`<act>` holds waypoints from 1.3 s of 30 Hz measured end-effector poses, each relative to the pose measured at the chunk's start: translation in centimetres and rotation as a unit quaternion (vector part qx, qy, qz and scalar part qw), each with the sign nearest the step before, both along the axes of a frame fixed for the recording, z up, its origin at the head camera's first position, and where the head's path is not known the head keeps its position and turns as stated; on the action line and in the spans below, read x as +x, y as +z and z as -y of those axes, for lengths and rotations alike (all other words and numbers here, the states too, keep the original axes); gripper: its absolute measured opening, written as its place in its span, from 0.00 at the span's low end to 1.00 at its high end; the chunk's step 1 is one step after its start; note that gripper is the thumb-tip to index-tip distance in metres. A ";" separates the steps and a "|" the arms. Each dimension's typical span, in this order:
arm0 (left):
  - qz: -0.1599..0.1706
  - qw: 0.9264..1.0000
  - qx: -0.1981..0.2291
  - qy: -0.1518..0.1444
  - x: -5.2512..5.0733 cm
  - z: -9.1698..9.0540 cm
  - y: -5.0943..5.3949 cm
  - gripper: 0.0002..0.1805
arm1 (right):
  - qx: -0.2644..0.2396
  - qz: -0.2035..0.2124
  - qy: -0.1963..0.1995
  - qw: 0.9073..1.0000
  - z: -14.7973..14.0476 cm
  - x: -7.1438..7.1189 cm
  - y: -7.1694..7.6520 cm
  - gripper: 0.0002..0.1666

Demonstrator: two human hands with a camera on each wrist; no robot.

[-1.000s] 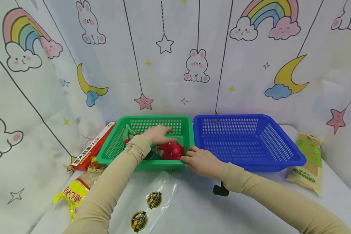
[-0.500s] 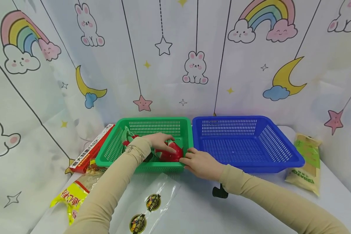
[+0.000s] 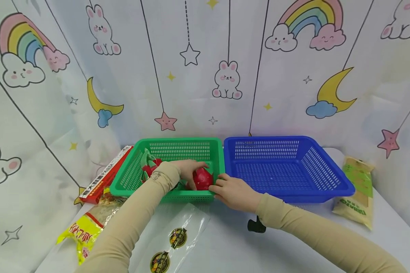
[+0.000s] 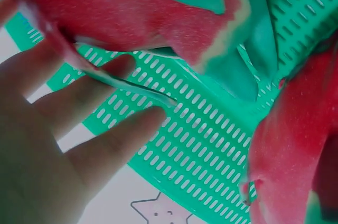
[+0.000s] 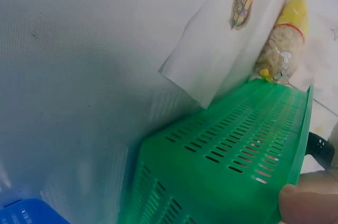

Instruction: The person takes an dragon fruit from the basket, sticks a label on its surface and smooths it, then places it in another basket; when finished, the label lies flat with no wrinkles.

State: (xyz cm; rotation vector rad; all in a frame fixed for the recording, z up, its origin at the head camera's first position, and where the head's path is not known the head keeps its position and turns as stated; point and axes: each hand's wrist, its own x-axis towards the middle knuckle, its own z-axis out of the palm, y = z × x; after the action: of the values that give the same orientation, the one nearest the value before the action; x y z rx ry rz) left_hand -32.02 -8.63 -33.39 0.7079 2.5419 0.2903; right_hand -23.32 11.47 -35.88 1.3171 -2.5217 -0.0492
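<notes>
Dragon fruit point(image 3: 203, 179), left fingers point(image 3: 201, 164) now lower around it

The setting is appearing as a screened tabletop station: a patterned backdrop point(image 3: 191, 94) (a cartoon print) is enclosing a white table point(image 3: 225, 239) on the far, left and right sides, and is hiding the room type.

Beige sleeves point(image 3: 314, 229), lettered left cuff point(image 3: 160, 175)

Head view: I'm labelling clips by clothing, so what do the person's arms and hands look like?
Long beige fabric sleeves cover both arms; dark lettering marks the left cuff; a black fitting shows below the right cuff. The left hand and right hand are bare.
</notes>
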 end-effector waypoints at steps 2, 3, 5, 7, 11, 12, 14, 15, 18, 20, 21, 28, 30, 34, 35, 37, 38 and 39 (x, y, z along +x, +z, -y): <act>-0.014 1.000 -0.016 -0.008 0.0 -0.1 -0.2 0.47 | 0.000 -0.002 0.001 1.000 0.1 0.0 0.0 0.14; -0.021 0.999 -0.022 -0.011 0.0 -0.2 -0.3 0.48 | -0.001 -0.002 0.001 1.000 0.1 0.0 -0.1 0.14; -0.029 0.999 -0.027 -0.016 0.0 -0.3 -0.4 0.48 | 0.000 -0.004 0.001 1.000 0.1 0.1 -0.1 0.14; -0.036 0.999 -0.033 -0.020 0.0 -0.3 -0.5 0.47 | 0.000 -0.008 0.002 1.000 0.1 0.1 0.0 0.14; -0.040 0.998 -0.039 -0.028 0.0 -0.4 -0.2 0.44 | -0.002 -0.011 0.002 1.000 0.1 0.2 0.1 0.14; -0.043 0.998 -0.045 -0.029 0.1 -0.5 -0.1 0.44 | -0.003 -0.011 0.003 1.000 0.1 0.2 0.1 0.14; -0.050 0.997 -0.058 -0.033 0.3 -0.6 0.1 0.44 | -0.004 -0.010 0.002 1.000 0.1 0.2 0.2 0.14; -0.053 0.996 -0.064 -0.034 0.5 -0.7 0.3 0.44 | -0.005 -0.010 0.002 1.000 0.1 0.2 0.2 0.14; -0.073 0.992 -0.091 -0.039 0.8 -0.9 0.5 0.44 | -0.006 -0.012 0.003 1.000 0.1 0.3 0.2 0.14; -0.082 0.990 -0.103 -0.043 0.8 -0.9 0.4 0.43 | -0.006 -0.012 0.004 1.000 0.1 0.3 0.2 0.14; -0.087 0.989 -0.108 -0.047 0.8 -1.0 0.4 0.43 | -0.007 -0.013 0.005 1.000 0.0 0.3 0.2 0.14; -0.124 0.979 -0.132 -0.093 0.6 -1.1 0.4 0.43 | -0.008 -0.015 0.008 1.000 -0.1 0.3 0.1 0.13; -0.136 0.975 -0.140 -0.104 0.6 -1.1 0.5 0.43 | -0.007 -0.017 0.009 1.000 -0.1 0.2 0.1 0.13; -0.169 0.965 -0.157 -0.124 0.5 -1.1 0.5 0.42 | -0.008 -0.016 0.009 1.000 -0.1 0.1 -0.1 0.13; -0.176 0.963 -0.160 -0.129 0.5 -1.1 0.5 0.42 | -0.009 -0.014 0.008 1.000 -0.1 0.1 -0.1 0.13; -0.188 0.960 -0.159 -0.132 0.5 -1.0 0.6 0.42 | -0.010 -0.013 0.007 1.000 -0.1 0.1 -0.2 0.14; -0.192 0.960 -0.157 -0.131 0.5 -0.9 0.7 0.42 | -0.011 -0.013 0.007 1.000 -0.1 0.0 -0.2 0.14; -0.195 0.960 -0.155 -0.129 0.5 -0.8 0.8 0.42 | -0.012 -0.013 0.007 1.000 -0.1 0.0 -0.2 0.14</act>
State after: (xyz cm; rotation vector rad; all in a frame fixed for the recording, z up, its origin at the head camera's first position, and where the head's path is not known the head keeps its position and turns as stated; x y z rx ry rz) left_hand -31.52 -7.85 -32.64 1.0367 2.7188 -0.3643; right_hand -23.32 11.60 -36.08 1.3175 -2.4833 -0.0339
